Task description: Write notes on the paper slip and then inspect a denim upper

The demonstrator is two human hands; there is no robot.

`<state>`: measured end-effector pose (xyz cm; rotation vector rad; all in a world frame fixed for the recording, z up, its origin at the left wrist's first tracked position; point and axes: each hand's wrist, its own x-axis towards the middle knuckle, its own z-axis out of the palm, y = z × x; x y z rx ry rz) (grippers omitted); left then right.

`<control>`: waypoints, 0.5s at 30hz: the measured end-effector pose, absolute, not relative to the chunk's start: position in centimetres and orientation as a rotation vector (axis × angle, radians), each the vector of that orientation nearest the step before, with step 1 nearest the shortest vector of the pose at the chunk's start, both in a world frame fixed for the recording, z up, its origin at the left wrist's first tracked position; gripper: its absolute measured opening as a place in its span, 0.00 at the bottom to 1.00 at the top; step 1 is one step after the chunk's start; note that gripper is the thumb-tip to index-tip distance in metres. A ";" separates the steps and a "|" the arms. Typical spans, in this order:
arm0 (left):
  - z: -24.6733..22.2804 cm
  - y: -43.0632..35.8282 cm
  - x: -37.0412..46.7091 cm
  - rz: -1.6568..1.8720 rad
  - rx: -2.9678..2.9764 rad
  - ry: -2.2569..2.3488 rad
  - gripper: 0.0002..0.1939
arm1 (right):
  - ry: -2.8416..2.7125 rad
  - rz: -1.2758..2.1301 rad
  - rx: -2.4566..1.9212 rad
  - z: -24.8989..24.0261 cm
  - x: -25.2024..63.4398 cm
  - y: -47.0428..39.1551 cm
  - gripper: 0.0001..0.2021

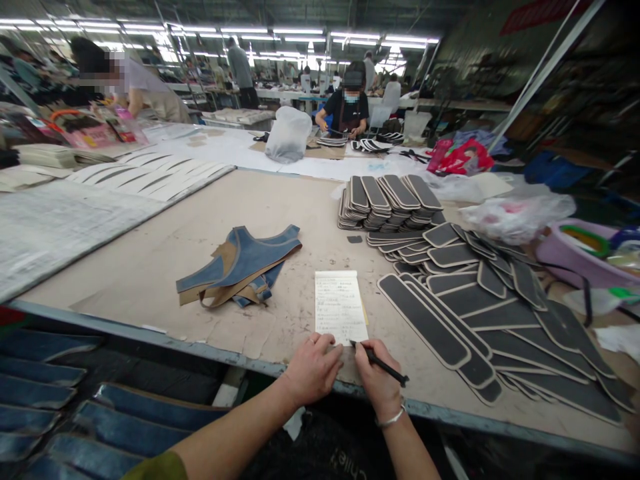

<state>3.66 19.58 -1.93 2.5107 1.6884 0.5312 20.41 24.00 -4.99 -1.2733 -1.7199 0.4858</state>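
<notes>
A small white notepad (pixel 340 303) with lines of handwriting lies near the table's front edge. My right hand (pixel 379 373) is closed around a black pen (pixel 387 368), its tip at the pad's lower right corner. At the lower left of the pad rests my left hand (pixel 316 365), fingers loosely bent and touching the paper's bottom edge; its thumb is hidden. Left of the notepad lie cut blue pieces (pixel 250 257) with tan undersides, heaped together. Long dark grey pieces with pale borders (pixel 425 320) fan out to the right of my hand.
Neat stacks of dark grey strips (pixel 387 200) stand behind the loose ones. A purple basin (pixel 565 250) and plastic bags (pixel 520 213) sit at the right. White sheets (pixel 75 213) cover the left side. Blue pieces (pixel 145 407) lie below the table edge. A co-worker (pixel 350 107) works across the table.
</notes>
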 end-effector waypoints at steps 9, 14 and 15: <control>-2.0 19.6 3.6 0.518 2.512 1.681 0.13 | -1.684 0.510 -1.314 -5.0 20.3 23.8 0.12; -2.2 19.6 3.6 0.519 2.502 1.679 0.12 | -1.565 0.551 -1.379 -5.3 20.8 23.9 0.14; -2.2 19.6 3.5 0.521 2.499 1.679 0.12 | -1.557 0.585 -1.381 -5.3 21.0 24.0 0.14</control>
